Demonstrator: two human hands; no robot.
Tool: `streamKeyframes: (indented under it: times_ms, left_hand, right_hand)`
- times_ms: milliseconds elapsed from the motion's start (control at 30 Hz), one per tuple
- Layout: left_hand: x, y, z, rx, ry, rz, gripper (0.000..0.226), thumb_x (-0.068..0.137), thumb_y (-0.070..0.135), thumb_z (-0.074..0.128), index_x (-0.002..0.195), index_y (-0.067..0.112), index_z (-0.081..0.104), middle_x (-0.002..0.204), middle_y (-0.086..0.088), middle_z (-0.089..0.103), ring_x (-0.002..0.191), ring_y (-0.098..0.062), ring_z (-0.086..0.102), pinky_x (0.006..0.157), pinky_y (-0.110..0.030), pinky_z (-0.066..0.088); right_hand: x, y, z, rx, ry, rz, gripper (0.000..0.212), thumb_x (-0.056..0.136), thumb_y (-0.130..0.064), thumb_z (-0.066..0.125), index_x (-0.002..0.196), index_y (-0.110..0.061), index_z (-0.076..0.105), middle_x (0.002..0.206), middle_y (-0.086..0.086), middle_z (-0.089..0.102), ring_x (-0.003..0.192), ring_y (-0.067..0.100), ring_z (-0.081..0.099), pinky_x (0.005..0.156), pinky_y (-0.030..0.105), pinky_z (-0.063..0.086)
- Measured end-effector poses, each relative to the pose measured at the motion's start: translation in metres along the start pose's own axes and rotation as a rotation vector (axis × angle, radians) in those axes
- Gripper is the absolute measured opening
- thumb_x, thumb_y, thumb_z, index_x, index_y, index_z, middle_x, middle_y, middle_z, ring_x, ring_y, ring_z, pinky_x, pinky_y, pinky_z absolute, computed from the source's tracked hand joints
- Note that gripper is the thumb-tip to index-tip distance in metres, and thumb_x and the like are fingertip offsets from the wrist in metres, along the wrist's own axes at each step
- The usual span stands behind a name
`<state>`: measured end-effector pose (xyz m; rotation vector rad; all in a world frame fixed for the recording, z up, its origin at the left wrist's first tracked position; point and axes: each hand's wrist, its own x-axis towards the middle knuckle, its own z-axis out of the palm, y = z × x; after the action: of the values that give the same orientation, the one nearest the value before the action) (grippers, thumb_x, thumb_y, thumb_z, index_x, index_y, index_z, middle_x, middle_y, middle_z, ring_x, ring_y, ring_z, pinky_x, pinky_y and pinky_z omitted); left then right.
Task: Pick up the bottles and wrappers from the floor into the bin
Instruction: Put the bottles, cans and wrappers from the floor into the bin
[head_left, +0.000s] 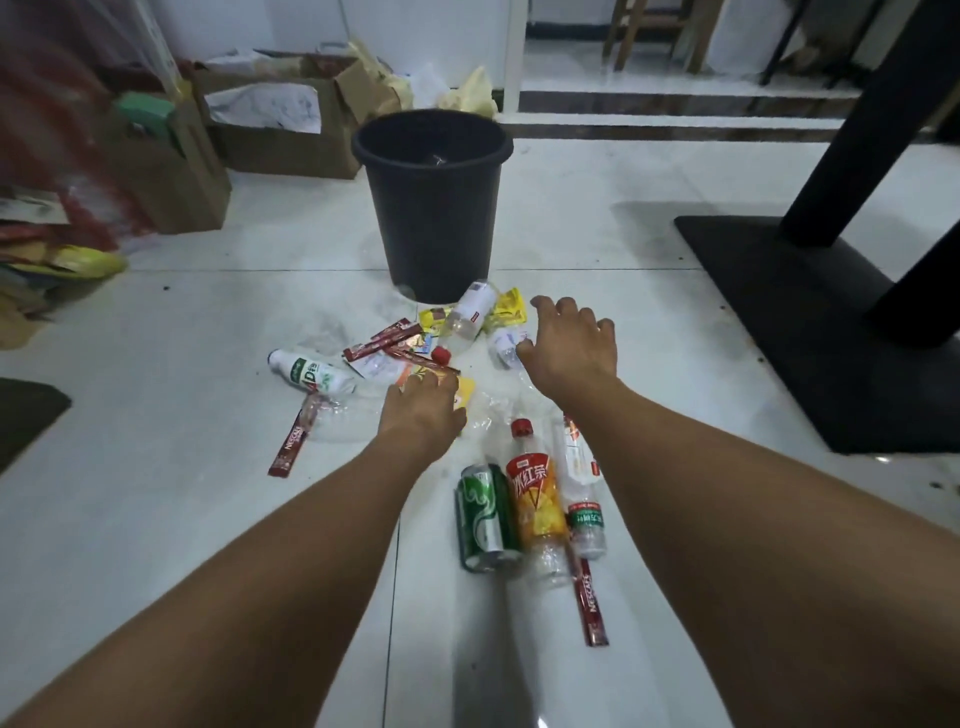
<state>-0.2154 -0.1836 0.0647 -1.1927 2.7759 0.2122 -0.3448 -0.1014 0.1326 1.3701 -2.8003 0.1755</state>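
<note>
A black bin (431, 208) stands on the white tiled floor, with litter spread in front of it. My left hand (423, 410) reaches over a yellow wrapper (464, 392) and red stick wrappers (384, 340), fingers curled down; whether it grips anything is hidden. My right hand (569, 345) hovers open beside a crumpled clear bottle (504, 348). Near me lie a green can (485, 514), an orange-labelled tea bottle (535, 499) and a clear bottle with a green label (584, 493). A white bottle (311, 371) lies at the left.
Cardboard boxes (280, 119) and bags crowd the back left. A black table base and post (810, 312) stand at the right. Another clear bottle (470, 312) and yellow wrappers (511, 306) lie at the bin's foot. A red Nescafe stick (589, 603) lies nearest me.
</note>
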Motion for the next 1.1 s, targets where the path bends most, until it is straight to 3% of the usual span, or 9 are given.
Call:
streamKeyframes:
  times_ms: [267,467,600,900,1100]
  left_hand:
    - [-0.016,0.035,0.073,-0.125,-0.227,-0.185,0.067,0.093,0.054,0.038,0.145,0.015,0.018,0.139,-0.016,0.036,0.127,-0.034,0.038,0.099,-0.044,0.036]
    - [-0.031,0.056,0.109,-0.611,-0.342,-0.373,0.088,0.086,0.05,0.058,0.148,0.017,0.003,0.138,-0.022,0.036,0.125,-0.038,0.044,0.101,-0.043,0.038]
    - [-0.027,0.057,0.106,-0.616,-0.268,-0.363,0.088,0.085,0.04,0.064,0.147,0.015,0.005,0.136,-0.021,0.035,0.123,-0.038,0.045,0.099,-0.041,0.04]
    - [0.008,0.029,0.059,-0.485,-0.023,-0.333,0.091,0.085,0.039,0.062,0.148,0.016,0.001,0.141,-0.018,0.03,0.12,-0.042,0.046,0.093,-0.045,0.042]
    - [0.019,0.019,0.038,-0.356,0.05,-0.272,0.092,0.084,0.039,0.064,0.148,0.014,0.004,0.142,-0.015,0.029,0.124,-0.039,0.042,0.096,-0.046,0.04]
  right_hand:
    - [-0.001,0.008,0.036,0.009,-0.016,-0.008,0.048,0.096,-0.033,0.043,0.141,-0.017,0.034,0.136,0.008,0.044,0.123,0.027,0.043,0.103,0.039,0.029]
    - [-0.009,0.025,0.056,-0.028,-0.106,0.024,0.05,0.097,-0.033,0.043,0.143,-0.019,0.031,0.138,0.008,0.042,0.126,0.027,0.041,0.104,0.04,0.028]
    - [-0.009,0.031,0.061,-0.015,-0.115,0.041,0.05,0.096,-0.033,0.043,0.143,-0.019,0.03,0.138,0.008,0.041,0.126,0.027,0.041,0.103,0.039,0.029]
    - [-0.011,0.034,0.069,0.044,-0.138,0.082,0.052,0.095,-0.033,0.047,0.142,-0.018,0.032,0.137,0.008,0.043,0.126,0.027,0.042,0.101,0.038,0.032]
    - [-0.03,0.034,0.095,0.067,-0.219,0.105,0.052,0.096,-0.037,0.047,0.141,-0.017,0.032,0.139,0.008,0.042,0.131,0.027,0.038,0.104,0.038,0.031]
